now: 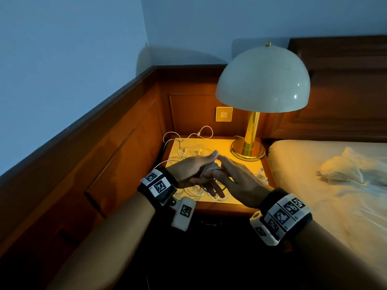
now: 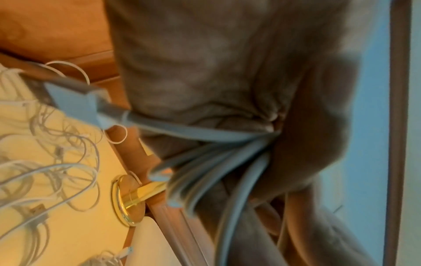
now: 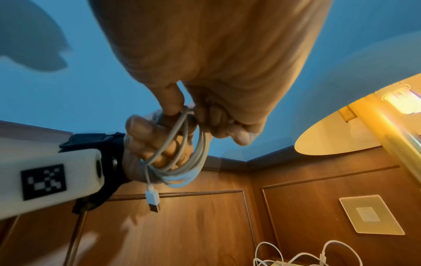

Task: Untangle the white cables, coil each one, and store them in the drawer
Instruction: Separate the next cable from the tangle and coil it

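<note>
Currently | step: coiling one white cable point(image 3: 182, 162) above the tabletop point(image 1: 222, 147); left hand point(image 1: 194, 170) grips coil, right hand point(image 1: 236, 178) pinches its top | advice: keep loops even, tuck plug point(image 3: 153, 199); remaining tangle point(image 1: 188, 153) awaits

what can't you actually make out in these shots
- Drawer: not visible; in the head view the space under the nightstand is dark.
- Coiled cable: its other end is hidden by the left hand and right hand.
- Loose cables: too tangled to count; blurred in the left wrist view.
</note>
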The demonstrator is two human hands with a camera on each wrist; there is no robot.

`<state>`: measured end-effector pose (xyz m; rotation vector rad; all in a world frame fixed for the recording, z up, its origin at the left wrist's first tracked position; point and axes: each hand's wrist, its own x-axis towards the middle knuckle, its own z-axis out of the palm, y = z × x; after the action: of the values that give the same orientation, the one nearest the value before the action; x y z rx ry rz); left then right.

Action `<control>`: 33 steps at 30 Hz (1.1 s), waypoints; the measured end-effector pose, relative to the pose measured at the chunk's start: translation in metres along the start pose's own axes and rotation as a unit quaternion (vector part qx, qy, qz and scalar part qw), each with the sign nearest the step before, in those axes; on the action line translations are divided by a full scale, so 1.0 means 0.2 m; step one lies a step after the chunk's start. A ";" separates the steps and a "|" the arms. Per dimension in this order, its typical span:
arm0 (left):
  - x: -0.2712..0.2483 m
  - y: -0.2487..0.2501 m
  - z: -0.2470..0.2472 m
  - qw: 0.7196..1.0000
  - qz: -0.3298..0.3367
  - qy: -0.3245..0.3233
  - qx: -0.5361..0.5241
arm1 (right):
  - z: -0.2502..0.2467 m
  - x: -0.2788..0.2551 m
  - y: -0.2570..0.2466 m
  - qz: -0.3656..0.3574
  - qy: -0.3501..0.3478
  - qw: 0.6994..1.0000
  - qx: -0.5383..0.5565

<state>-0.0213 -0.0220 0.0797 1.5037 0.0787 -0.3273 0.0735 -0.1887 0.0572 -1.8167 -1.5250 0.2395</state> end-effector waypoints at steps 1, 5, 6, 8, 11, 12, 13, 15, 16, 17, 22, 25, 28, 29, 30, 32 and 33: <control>0.01 -0.01 0.00 1.000 0.001 -0.006 -0.021 | -0.01 0.01 0.00 -0.008 -0.001 1.000 -0.003; 0.05 -0.03 0.00 0.998 0.013 0.029 -0.047 | -0.02 0.02 0.03 0.026 0.003 0.998 -0.063; 0.05 -0.04 0.02 0.997 0.012 0.071 -0.042 | -0.02 0.02 0.04 0.033 0.010 0.997 -0.074; 0.07 -0.03 0.07 0.986 0.021 0.162 -0.029 | -0.02 0.02 0.04 0.038 0.032 0.995 -0.082; 0.09 -0.02 0.16 0.956 0.050 0.286 -0.031 | -0.01 0.01 0.01 0.044 0.063 0.993 -0.094; 0.11 -0.02 0.18 0.943 0.063 0.326 -0.031 | 0.00 0.01 0.00 0.049 0.072 0.992 -0.096; 0.12 -0.03 0.19 0.928 0.077 0.363 -0.025 | 0.01 0.00 0.00 0.053 0.082 0.990 -0.097; 0.15 -0.05 0.19 0.906 0.116 0.406 0.006 | 0.03 0.00 0.00 0.050 0.106 0.987 -0.109; 0.16 -0.06 0.20 0.900 0.136 0.413 0.023 | 0.04 -0.01 0.00 0.048 0.119 0.985 -0.118; 0.16 -0.08 0.21 0.899 0.149 0.411 0.039 | 0.04 0.00 0.01 0.050 0.132 0.982 -0.126; 0.15 -0.07 0.24 0.917 0.142 0.363 0.087 | 0.07 0.01 0.05 0.060 0.175 0.972 -0.146; 0.15 -0.10 0.20 0.902 0.172 0.372 0.137 | 0.11 0.02 0.05 0.145 0.199 0.969 0.031; 0.18 -0.14 0.14 0.880 0.172 0.417 0.152 | 0.15 0.03 0.02 0.209 0.211 0.933 0.201; 0.18 -0.14 0.14 0.878 0.167 0.424 0.149 | 0.15 0.04 0.01 0.216 0.214 0.925 0.227; 0.19 -0.14 0.13 0.878 0.162 0.424 0.148 | 0.16 0.04 0.00 0.221 0.221 0.921 0.233; 0.19 -0.13 0.16 0.892 0.148 0.408 0.125 | 0.18 0.05 0.01 0.207 0.244 0.934 0.159; 0.18 -0.11 0.17 0.905 0.138 0.391 0.097 | 0.19 0.04 0.02 0.193 0.257 0.940 0.110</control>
<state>0.0022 -0.0628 0.0519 1.7397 0.4776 0.5295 0.0572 -0.1652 0.0314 -1.7993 -0.7469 0.0998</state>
